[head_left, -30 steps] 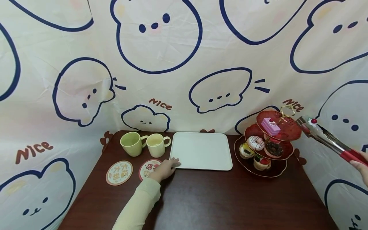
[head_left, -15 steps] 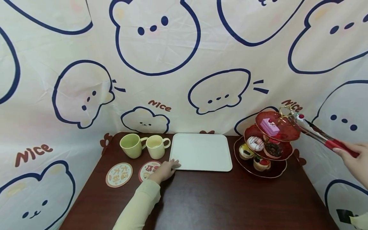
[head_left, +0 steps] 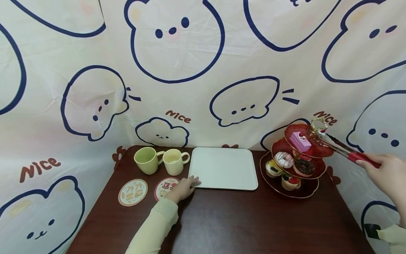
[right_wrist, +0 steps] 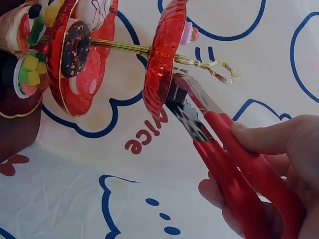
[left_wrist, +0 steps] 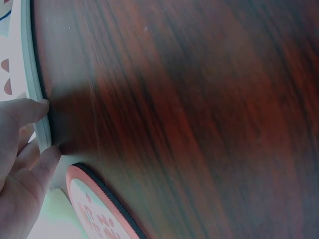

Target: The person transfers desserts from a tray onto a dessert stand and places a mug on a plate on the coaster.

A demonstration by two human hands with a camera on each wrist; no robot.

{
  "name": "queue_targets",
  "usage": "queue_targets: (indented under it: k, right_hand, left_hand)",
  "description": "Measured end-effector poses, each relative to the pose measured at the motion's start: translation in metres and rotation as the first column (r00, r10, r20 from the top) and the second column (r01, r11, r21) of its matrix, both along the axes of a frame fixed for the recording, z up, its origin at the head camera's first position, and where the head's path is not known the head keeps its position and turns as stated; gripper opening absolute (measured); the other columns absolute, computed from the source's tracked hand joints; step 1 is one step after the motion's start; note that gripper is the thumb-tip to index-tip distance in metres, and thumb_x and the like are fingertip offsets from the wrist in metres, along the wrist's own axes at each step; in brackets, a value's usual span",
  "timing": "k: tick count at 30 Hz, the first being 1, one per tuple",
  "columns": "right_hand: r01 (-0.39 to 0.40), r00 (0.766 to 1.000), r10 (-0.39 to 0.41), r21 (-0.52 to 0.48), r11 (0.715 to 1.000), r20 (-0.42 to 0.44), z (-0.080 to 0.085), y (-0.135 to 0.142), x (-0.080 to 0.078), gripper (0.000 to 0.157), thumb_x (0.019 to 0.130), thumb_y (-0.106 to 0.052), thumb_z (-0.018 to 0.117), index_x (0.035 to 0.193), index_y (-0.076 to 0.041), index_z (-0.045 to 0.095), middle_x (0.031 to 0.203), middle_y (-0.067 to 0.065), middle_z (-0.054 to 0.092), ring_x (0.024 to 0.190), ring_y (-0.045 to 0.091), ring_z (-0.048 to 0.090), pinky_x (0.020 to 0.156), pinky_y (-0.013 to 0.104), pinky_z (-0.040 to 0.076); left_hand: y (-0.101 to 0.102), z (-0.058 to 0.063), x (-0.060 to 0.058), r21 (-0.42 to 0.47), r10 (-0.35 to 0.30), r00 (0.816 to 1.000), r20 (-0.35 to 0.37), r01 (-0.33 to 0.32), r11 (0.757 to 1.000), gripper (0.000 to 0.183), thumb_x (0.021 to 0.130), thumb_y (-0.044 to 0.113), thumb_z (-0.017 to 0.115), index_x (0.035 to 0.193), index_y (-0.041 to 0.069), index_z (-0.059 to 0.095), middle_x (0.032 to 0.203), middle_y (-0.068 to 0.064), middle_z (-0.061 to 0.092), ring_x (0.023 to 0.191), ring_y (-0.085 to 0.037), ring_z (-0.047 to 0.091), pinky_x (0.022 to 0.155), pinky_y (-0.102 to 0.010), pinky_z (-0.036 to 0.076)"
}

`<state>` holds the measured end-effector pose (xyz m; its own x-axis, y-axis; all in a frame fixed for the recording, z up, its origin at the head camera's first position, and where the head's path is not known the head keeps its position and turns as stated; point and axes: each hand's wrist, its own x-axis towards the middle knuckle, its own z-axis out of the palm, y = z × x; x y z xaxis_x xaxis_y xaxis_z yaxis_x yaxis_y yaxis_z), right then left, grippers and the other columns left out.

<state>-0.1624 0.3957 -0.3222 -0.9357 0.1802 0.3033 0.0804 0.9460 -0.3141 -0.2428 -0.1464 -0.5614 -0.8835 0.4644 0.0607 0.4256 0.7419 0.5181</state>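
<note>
My right hand [head_left: 387, 176] grips the red handles of metal tongs [right_wrist: 234, 159]. The tongs' tips are at the right side of the top plate of a three-tier cake stand [right_wrist: 164, 55], close by its gold ring handle. A small white-topped piece with a red cherry [head_left: 322, 132] shows at the tips; the metal hides most of it. A pink cake slice [head_left: 300, 141] sits on that same plate. My left hand [head_left: 182, 189] holds the near left corner of a white tray [head_left: 223, 169], fingers on its rim in the left wrist view [left_wrist: 37, 109].
Lower tiers carry a white-iced donut [head_left: 283, 159], a chocolate donut [head_left: 303, 167] and fruit-topped cupcakes [head_left: 290, 181]. Left of the tray stand a green mug [head_left: 147, 162] and a cream mug [head_left: 172, 163]. Two round coasters [head_left: 133, 192] lie before them, one partly behind my left hand.
My right hand has brought the tongs and the cherry-topped piece leftward from beside the stand to its top plate. My left hand has stayed at the tray corner.
</note>
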Motion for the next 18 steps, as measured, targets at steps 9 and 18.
queue_targets:
  k: [9, 18]
  right_hand:
    - [-0.010, 1.000, 0.009, 0.077, 0.997, 0.007, -0.0012, 0.0045, -0.0059, 0.038, 0.090, 0.000, 0.070, 0.115, 0.026, 0.055, 0.097, 0.044, 0.050, 0.074, 0.046, 0.047, 0.046, 0.031, 0.040]
    - [0.003, 1.000, -0.004, 0.034, 0.999, 0.003, 0.0003, 0.0041, -0.0037, 0.041, 0.092, -0.001, 0.069, 0.117, 0.027, 0.053, 0.101, 0.043, 0.047, 0.079, 0.048, 0.046, 0.048, 0.029, 0.040]
  left_hand:
    - [0.0011, 0.0025, 0.0004, 0.010, 0.002, 1.000, 0.025, -0.002, 1.000, 0.030, 0.093, -0.009, 0.063, 0.121, -0.001, 0.073, 0.138, -0.025, 0.060, 0.134, -0.042, 0.051, 0.106, -0.053, 0.045]
    - [0.0002, 0.0035, -0.0003, 0.015, -0.006, 1.000, 0.011, 0.005, 1.000, 0.030, 0.092, -0.009, 0.065, 0.119, -0.001, 0.074, 0.137, -0.026, 0.060, 0.131, -0.043, 0.053, 0.105, -0.053, 0.046]
